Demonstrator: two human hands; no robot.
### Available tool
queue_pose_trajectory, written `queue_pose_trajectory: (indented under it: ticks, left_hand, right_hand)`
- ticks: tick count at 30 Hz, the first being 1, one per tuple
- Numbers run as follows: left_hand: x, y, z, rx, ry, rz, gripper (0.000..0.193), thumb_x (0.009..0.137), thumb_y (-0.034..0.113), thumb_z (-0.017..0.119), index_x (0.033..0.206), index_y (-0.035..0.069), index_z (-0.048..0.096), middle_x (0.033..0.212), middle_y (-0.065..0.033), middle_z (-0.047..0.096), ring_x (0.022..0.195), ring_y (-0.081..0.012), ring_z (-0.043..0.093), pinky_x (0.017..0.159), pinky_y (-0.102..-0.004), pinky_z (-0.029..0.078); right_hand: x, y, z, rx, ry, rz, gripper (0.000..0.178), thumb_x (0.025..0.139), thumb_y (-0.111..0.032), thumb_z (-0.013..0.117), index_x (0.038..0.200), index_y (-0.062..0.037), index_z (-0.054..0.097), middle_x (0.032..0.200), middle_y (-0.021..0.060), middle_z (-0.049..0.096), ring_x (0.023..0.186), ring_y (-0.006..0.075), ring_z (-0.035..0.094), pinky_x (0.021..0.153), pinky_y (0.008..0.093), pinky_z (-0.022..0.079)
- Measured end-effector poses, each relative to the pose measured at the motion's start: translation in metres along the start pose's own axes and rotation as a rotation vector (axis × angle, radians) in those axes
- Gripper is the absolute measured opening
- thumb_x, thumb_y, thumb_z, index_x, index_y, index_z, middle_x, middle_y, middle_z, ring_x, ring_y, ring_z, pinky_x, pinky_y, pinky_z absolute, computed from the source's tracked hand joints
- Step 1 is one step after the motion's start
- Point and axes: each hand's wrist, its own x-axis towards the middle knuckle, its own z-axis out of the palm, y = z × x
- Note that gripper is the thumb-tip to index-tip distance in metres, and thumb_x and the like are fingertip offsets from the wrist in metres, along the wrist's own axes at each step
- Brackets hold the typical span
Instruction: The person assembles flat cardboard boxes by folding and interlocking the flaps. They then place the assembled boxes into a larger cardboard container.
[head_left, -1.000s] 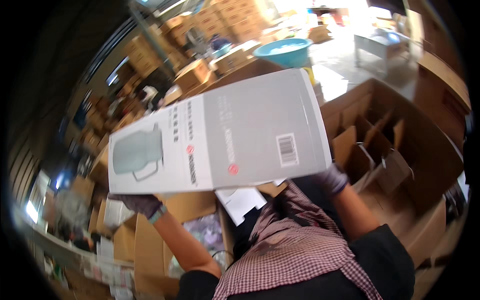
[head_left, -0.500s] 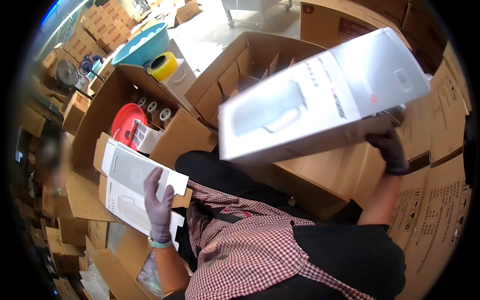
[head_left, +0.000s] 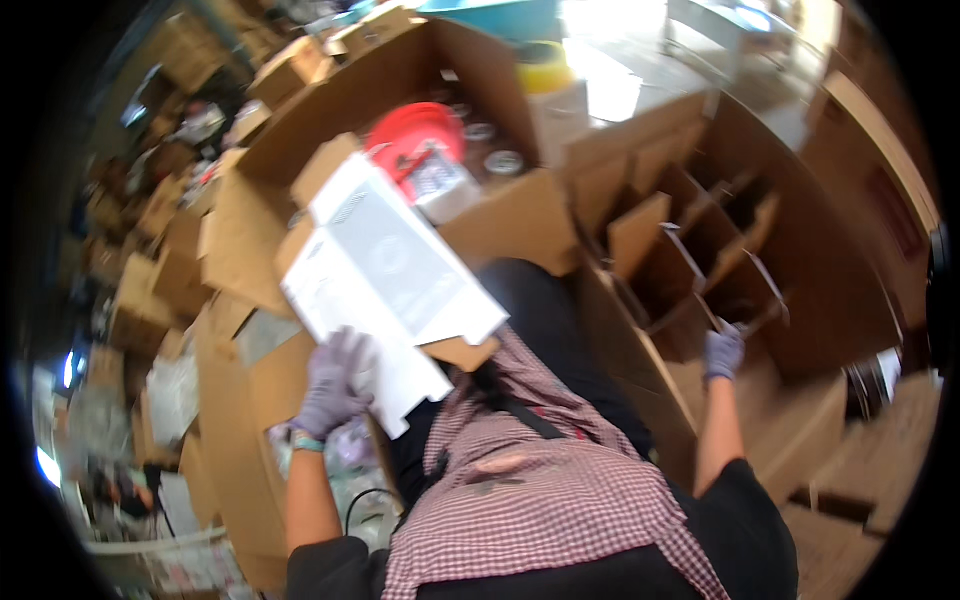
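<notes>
A flat, folded white printed carton [head_left: 400,265] lies tilted across the flap of a box, over my left thigh. My left hand [head_left: 335,385], in a grey glove, rests at its lower edge with the fingers stretched out and holds nothing. Further right, my right hand [head_left: 724,352], also gloved, reaches into a large open brown box [head_left: 820,250]. Its fingers are closed at the edge of a cardboard divider [head_left: 690,325]; blur hides part of the grip. The divider's cells stand at the far side of that box.
At the far left, an open box [head_left: 340,95] holds a red basin [head_left: 420,140], a small white box [head_left: 445,190] and round-ended items. Behind stand a yellow tape roll [head_left: 543,68] and a blue tub [head_left: 490,15]. Plastic bags [head_left: 360,470] fill a box beside my left arm.
My right hand has let go of the white printed box, which I cannot make out now, and has come down to the divider. The view has swung left; my left hand stays by the flat carton.
</notes>
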Motion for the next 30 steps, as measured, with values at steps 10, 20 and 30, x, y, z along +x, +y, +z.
queue_pose_trajectory:
  ticks: [10,20,30]
  left_hand:
    - [-0.05,-0.009,0.069,0.129,0.333,0.172,0.053,0.078,0.007,0.062,0.126,0.029,0.067,0.137,-0.0052,0.061,0.128,-0.0315,0.055,0.114,-0.0574,0.031]
    - [-0.084,0.05,-0.126,-0.459,1.046,0.327,0.018,0.083,0.016,0.069,0.097,0.005,0.072,0.107,-0.0108,0.072,0.116,-0.0333,0.064,0.115,-0.0551,0.033]
    - [-0.154,0.111,-0.221,-0.166,1.58,0.167,0.102,0.079,0.043,0.077,0.157,0.007,0.023,0.14,-0.0168,0.047,0.104,-0.0195,0.057,0.09,-0.0339,0.053]
  right_hand:
    - [-0.02,-0.14,-0.121,0.147,0.49,-0.476,0.058,0.087,-0.022,0.073,0.141,-0.0085,0.054,0.137,0.0146,0.057,0.128,0.0301,0.053,0.11,0.043,0.04]
    - [-0.127,-0.351,-0.175,1.02,-0.86,-1.294,0.069,0.08,-0.01,0.068,0.147,-0.0041,0.048,0.145,0.0187,0.05,0.136,0.0345,0.048,0.115,0.0411,0.037]
    - [-0.175,-0.384,-0.365,1.349,-0.731,-2.273,0.072,0.084,-0.05,0.071,0.136,-0.0033,0.056,0.134,0.0181,0.053,0.119,0.032,0.056,0.109,0.0443,0.04]
